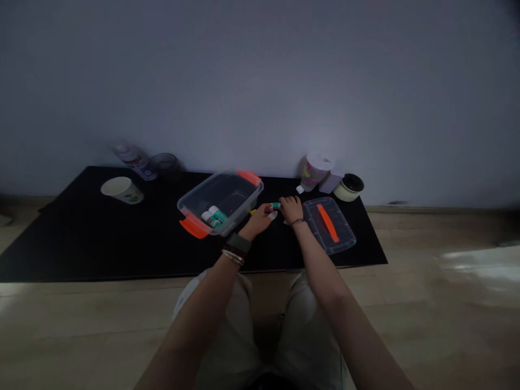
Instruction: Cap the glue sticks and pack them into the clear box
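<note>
My left hand [260, 221] and my right hand [291, 208] meet above the black mat [81, 238], close together. Between them is a small stick with a teal label [275, 206], probably a glue stick, held by both hands. A yellow tip [252, 212] pokes out past my left fingers. To the left of my left hand stands a clear plastic box with orange clips [219, 203], holding two similar sticks [214, 216]. Beside my right wrist lies a clear lid with an orange handle [329, 225].
A paper cup [122, 190] lies on its side at the mat's far left. A bottle [132, 160], dark bowl [164, 165], tipped plastic cup [314, 170], purple block [330, 183] and lidded cream jar [348, 187] line the wall [260, 81].
</note>
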### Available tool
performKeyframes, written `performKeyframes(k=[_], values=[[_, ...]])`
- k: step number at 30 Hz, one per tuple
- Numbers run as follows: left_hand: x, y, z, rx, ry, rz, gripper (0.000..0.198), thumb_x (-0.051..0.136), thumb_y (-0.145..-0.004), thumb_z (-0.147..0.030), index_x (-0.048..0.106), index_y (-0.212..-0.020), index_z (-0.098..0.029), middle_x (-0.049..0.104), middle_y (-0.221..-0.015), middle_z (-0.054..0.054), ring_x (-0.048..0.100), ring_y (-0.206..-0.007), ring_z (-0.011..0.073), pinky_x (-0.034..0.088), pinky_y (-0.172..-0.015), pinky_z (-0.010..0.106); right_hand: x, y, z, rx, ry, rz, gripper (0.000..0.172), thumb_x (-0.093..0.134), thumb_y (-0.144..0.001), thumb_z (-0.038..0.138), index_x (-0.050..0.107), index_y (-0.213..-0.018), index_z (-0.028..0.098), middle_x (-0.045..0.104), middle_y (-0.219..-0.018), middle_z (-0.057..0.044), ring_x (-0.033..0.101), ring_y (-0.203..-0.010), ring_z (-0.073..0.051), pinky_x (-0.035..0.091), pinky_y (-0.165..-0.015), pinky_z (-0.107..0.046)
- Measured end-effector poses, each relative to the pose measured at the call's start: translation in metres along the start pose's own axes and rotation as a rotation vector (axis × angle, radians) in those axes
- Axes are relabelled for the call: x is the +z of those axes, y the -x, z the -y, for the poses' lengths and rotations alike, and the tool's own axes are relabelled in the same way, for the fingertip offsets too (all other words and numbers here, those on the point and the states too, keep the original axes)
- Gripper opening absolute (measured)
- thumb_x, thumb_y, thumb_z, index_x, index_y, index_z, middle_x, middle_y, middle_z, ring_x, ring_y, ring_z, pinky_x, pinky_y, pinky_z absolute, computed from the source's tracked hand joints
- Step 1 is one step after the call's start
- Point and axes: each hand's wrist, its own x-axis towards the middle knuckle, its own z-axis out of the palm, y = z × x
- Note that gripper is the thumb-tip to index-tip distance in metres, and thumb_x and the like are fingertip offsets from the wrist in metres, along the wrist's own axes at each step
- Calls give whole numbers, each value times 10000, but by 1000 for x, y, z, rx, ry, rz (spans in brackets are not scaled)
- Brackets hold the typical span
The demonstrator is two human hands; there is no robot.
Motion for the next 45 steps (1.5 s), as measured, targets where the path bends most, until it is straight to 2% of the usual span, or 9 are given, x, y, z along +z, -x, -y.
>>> performKeyframes(k=[7,12,16,19,22,26,30,35,45], values=[[-1,5,-9,-155,157,17,301,681,-854,-372,636,-1075,-172,694,-1156,130,686,-1002,220,563,-789,319,-20,-4,1,309,-746,-261,208,623,-914,328,621,-1070,191,717,-1048,-97,661,-958,-218,477,-887,-349],[0,5,-18,-110,366,28,349,622,-897,-485,626,-1096,-197,668,-1258,123,657,-1133,223,554,-885,326,-38,17,23,121,-1191,-264,253,700,-824,444,665,-920,212,717,-860,-33,658,-779,-176,501,-739,-291],[0,7,-21,-51,373,-33,380,646,-877,-511,616,-1045,-171,712,-1125,120,683,-1065,239,569,-878,354,-52,29,27,-25,-1082,-175,265,604,-902,460,727,-893,225,728,-857,-27,663,-801,-188,492,-754,-295],[0,13,-25,-59,416,-33,373,658,-885,-497,580,-1040,-167,733,-1023,107,711,-996,234,580,-846,354,-54,19,11,64,-869,-266,377,464,-984,441,736,-898,194,725,-892,-65,657,-860,-212,495,-820,-326],[2,20,-30,-46,471,-2,346,700,-878,-437,562,-1037,-163,741,-936,87,734,-921,218,586,-833,352,-41,4,-9,216,-483,-384,327,425,-993,279,717,-1049,142,702,-1087,-137,610,-1073,-246,452,-982,-371],[5,24,-35,-52,478,4,269,717,-881,-333,562,-1005,-153,737,-857,66,742,-834,194,593,-837,362,-12,-4,-24,281,-195,-234,436,451,-932,148,598,-1335,74,568,-1404,-193,465,-1313,-292,398,-1060,-396],[5,23,-35,-46,470,14,244,720,-877,-315,562,-957,-147,734,-849,71,744,-839,207,596,-833,379,2,-11,-28,289,-94,-187,601,468,-920,157,408,-1513,76,429,-1550,-189,338,-1424,-314,349,-1096,-434],[0,21,-34,-17,491,7,287,740,-860,-352,569,-949,-140,725,-838,71,737,-798,199,593,-798,357,-3,-24,-34,357,-65,-185,462,412,-960,199,534,-1397,113,603,-1333,-189,495,-1248,-297,374,-1025,-416],[-2,21,-32,22,520,7,343,770,-829,-386,579,-968,-138,710,-857,65,723,-838,195,592,-851,388,-1,-32,-34,375,-60,-139,421,500,-953,229,562,-1361,149,550,-1365,-185,460,-1257,-301,398,-990,-409]])
